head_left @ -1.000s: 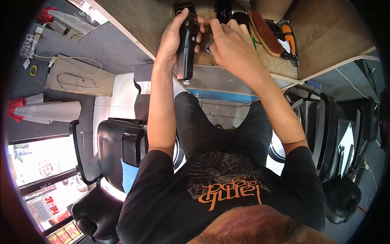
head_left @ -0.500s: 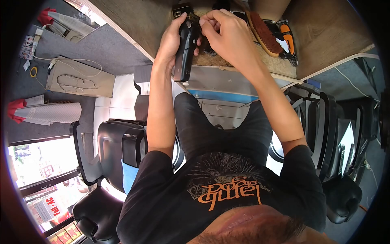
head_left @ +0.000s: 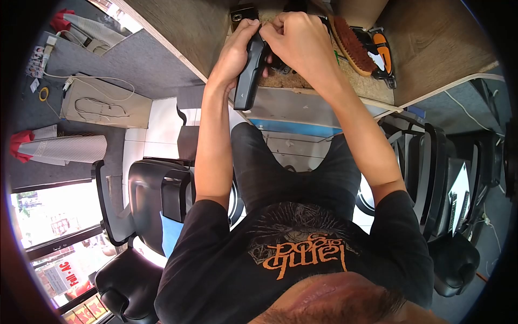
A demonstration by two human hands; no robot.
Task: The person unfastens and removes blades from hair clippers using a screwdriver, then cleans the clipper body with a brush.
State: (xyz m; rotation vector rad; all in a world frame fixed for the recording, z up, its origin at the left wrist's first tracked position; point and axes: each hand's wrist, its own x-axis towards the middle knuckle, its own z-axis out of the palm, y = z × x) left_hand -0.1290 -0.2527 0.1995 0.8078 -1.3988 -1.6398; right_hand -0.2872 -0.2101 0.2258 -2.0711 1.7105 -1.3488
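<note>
My left hand (head_left: pixel 235 56) is wrapped round a black hair clipper (head_left: pixel 251 75), its fingertips showing on the far side. The clipper's body slants down toward me over the shelf edge, its smooth dark side facing up. At the clipper's upper end, my right hand (head_left: pixel 302 40) has its fingers bent and pinched together. They touch or nearly touch the clipper's head, which they mostly hide; whatever they pinch is not visible. Behind my left thumb lies a black device with a round metal detail (head_left: pixel 240 15).
On the wooden shelf (head_left: pixel 291 81) to the right lie a brown-bristled brush (head_left: pixel 352 46) and an orange-and-black trimmer (head_left: pixel 382 51). Wooden side panels (head_left: pixel 431 48) bound the shelf. Black chairs (head_left: pixel 154 200) stand on both sides. A cardboard box (head_left: pixel 108 102) with a cable is at left.
The clipper has rolled in my left hand, so its button is out of sight and a plain side faces up. My right fingers have shifted slightly left, closer over its head.
</note>
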